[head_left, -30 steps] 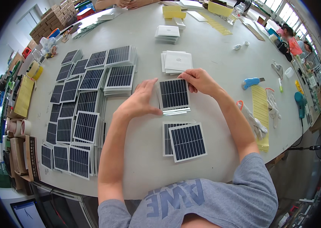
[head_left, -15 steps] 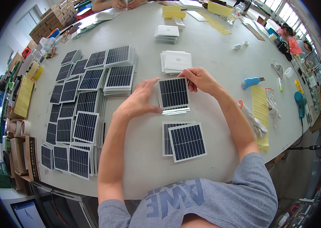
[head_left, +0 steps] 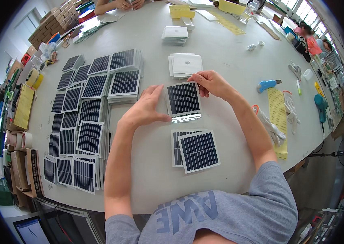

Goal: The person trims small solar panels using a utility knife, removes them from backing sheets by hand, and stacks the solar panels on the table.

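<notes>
A short stack of small solar panels (head_left: 184,99), dark blue cells with white borders, stands before me with its lower edges fanned out. My right hand (head_left: 212,84) pinches the top panel's far right corner between thumb and fingers. On the left side, my left hand (head_left: 145,107) is open, its thumb tip by the near left corner and its fingers spread a little off the left edge. Nearer to me lie two overlapping groups of panels, the upper solar panel (head_left: 198,151) turned slightly. Just beyond the stack sits a pile of white-backed panels (head_left: 187,64).
Many piled solar panels (head_left: 89,138) cover the table's left side. Another white pile (head_left: 175,32) stands farther back. To the right lie a blue cutter (head_left: 266,85), a yellow perforated strip (head_left: 277,122), work gloves (head_left: 290,107) and a teal power tool (head_left: 321,106). Another person's hands (head_left: 129,4) show at the far edge.
My left fingertips have drawn slightly away from the stack's left edge, while the thumb stays by the corner. The right hand keeps its pinch. The whole view has shifted slightly.
</notes>
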The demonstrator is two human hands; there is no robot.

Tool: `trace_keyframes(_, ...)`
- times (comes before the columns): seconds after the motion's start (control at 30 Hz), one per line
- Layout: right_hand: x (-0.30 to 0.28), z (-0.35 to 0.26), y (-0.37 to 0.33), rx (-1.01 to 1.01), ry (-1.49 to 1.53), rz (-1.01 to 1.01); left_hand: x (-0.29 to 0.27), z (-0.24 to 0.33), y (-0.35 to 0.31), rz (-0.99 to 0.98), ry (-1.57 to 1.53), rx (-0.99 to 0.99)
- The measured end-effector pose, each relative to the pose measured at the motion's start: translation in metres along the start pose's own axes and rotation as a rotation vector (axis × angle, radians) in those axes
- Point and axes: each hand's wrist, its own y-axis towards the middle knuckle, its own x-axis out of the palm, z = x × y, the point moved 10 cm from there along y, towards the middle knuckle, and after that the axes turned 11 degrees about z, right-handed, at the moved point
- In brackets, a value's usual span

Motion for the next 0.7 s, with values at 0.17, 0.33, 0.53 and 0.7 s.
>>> trace_keyframes(0.17,0.0016,-0.0053,-0.0042,-0.011,-0.038,-0.003,0.0002,-0.0004,0.0007,0.010,0.022,0.036)
trace_keyframes(0.33,0.0033,-0.0057,-0.0049,0.000,-0.026,-0.006,0.0011,0.0003,0.0001,0.006,0.047,0.053)
trace_keyframes(0.53,0.0027,-0.0031,-0.0031,-0.001,-0.030,-0.015,0.0023,0.0002,0.0018,0.007,0.048,0.058)
trace_keyframes(0.7,0.0024,-0.0031,-0.0027,0.005,-0.045,-0.030,0.0001,-0.0006,0.0024,0.024,0.023,0.077)
